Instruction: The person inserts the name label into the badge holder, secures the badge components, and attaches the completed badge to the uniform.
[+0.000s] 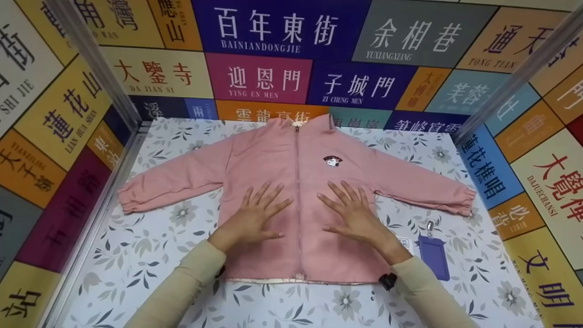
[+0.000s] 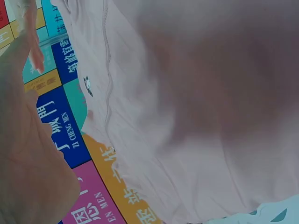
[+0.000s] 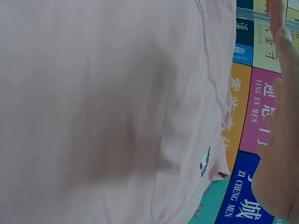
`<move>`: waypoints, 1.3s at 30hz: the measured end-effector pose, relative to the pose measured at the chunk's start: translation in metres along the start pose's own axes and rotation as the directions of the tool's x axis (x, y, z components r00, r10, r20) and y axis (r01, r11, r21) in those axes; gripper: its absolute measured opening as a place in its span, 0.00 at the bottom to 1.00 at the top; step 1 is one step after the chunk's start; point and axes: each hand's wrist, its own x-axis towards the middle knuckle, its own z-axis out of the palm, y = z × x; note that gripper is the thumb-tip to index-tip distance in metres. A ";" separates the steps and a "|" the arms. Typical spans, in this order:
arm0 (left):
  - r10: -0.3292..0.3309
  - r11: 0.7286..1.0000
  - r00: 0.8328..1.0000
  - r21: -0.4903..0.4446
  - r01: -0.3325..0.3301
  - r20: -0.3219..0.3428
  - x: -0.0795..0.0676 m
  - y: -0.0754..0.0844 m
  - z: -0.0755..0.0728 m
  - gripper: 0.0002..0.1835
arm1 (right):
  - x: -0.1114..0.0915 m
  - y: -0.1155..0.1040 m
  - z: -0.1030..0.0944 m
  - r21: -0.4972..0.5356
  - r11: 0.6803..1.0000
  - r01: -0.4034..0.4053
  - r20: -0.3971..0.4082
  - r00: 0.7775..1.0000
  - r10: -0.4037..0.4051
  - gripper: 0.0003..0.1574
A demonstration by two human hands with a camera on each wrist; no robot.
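Fingers of the left hand (image 1: 252, 219) and right hand (image 1: 356, 218) are spread wide, nothing gripped, over the pink jacket (image 1: 309, 171); smoothing is probably best worked outward from the zip (image 1: 297, 155).

We've got BAINIANDONGJIE on a blue wall panel (image 1: 278, 29), YING EN MEN on a pink panel (image 1: 258, 78), plus YUXIANGXIANG on a grey panel (image 1: 423, 33).

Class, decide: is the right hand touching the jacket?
Apart. The right wrist view shows a gap: coloured wall panels are visible between the right hand and the jacket.
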 end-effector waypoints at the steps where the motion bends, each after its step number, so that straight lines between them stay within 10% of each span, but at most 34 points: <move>1: -0.002 1.000 1.000 -0.003 0.002 0.000 0.000 0.000 0.001 0.48 | -0.001 0.000 0.000 -0.002 1.000 -0.004 0.003 1.000 0.004 0.51; 18: 0.077 0.990 0.996 -0.125 -0.070 0.050 0.044 0.018 0.022 0.46 | -0.042 0.047 -0.020 0.141 0.972 -0.187 -0.020 0.981 0.191 0.47; 39: 0.163 0.956 0.981 -0.265 -0.130 0.106 0.088 0.072 0.060 0.43 | -0.155 0.121 -0.051 0.303 0.813 -0.496 -0.092 0.834 0.543 0.55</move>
